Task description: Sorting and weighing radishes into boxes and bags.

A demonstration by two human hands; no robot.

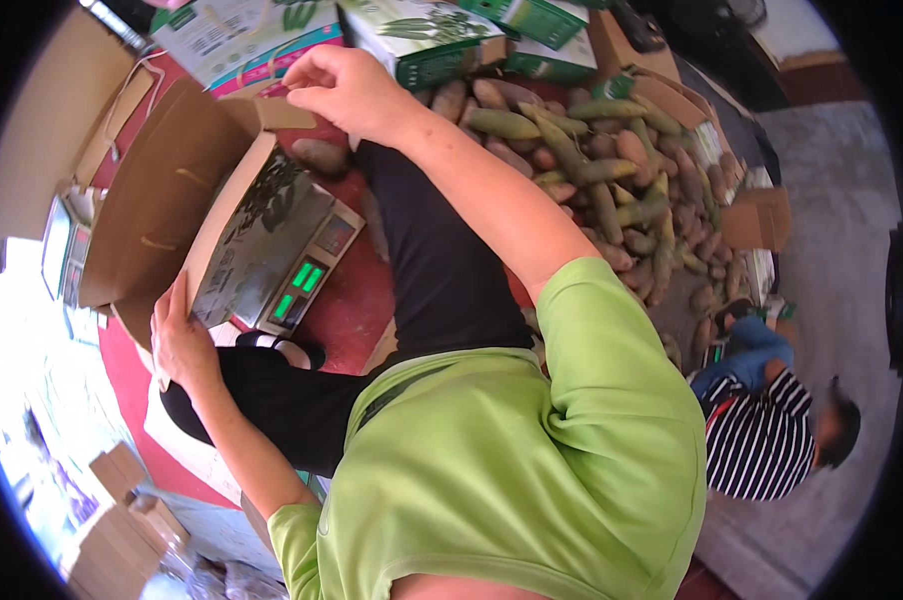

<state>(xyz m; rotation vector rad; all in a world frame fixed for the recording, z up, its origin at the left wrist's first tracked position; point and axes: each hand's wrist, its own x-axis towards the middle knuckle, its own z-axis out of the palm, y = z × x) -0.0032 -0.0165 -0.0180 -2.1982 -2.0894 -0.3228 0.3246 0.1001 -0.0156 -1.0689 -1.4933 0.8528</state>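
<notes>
An open cardboard box (257,235) with a printed outer side stands tilted on a digital scale (307,275), whose display glows green. My left hand (185,340) grips the near edge of the box, its fingers lying over the cardboard. At the box's far end my right hand (357,95) is held over a raised flap (285,113). Its fingers are loosely curled and apart from the thumb, with nothing seen between them. The inside of the box is mostly hidden. A single brown tuber (321,156) lies beside the box.
A large heap of brown tubers and long greenish ones (622,180) spreads to the right. Printed green and white cartons (422,40) lie at the back. Another scale (64,245) is at the left. A person in a striped shirt (767,440) crouches at the right. Cardboard pieces (127,540) lie lower left.
</notes>
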